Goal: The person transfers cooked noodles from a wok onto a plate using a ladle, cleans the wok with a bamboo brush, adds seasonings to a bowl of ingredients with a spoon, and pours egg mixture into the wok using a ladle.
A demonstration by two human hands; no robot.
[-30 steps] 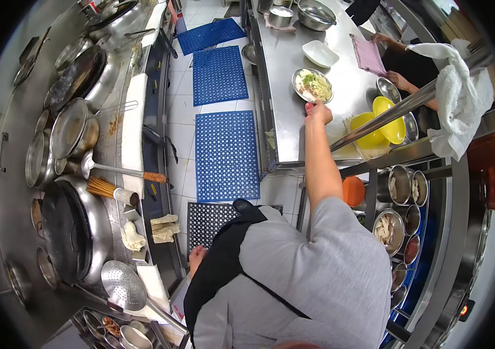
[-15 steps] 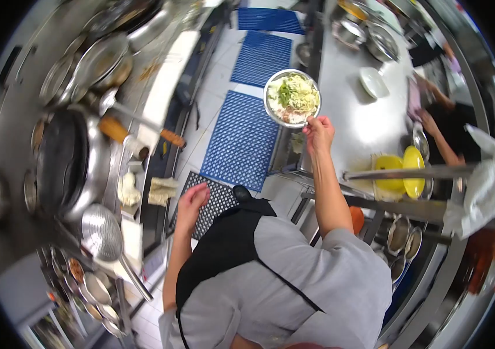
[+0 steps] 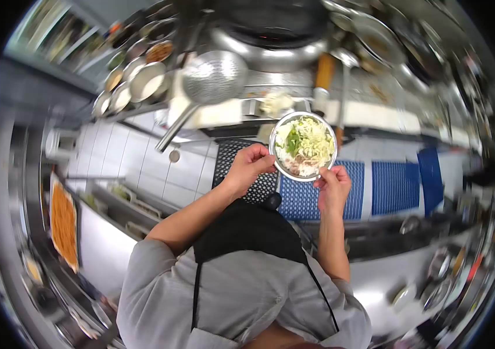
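Note:
Both hands hold a round steel bowl out in front of my apron. White rice, shredded pale-yellow vegetable, chopped greens and some brownish bits lie in it. My left hand pinches the rim on the left side, thumb and fingers closed. At the lower right of the rim, my right hand grips it between thumb and fingers. Beyond the bowl, near the stove edge, are a pale crumpled cloth and a brush with an orange-brown handle.
A large dark wok sits on the stove ahead. A perforated skimmer lies to its left, near several ingredient containers. A ladle rests to the right. Blue mats cover the floor; a steel counter stands behind me.
My body has turned left, so the stove now faces me. The bowl, held only in the right hand before, has come in front of me, and my left hand has taken hold of its rim.

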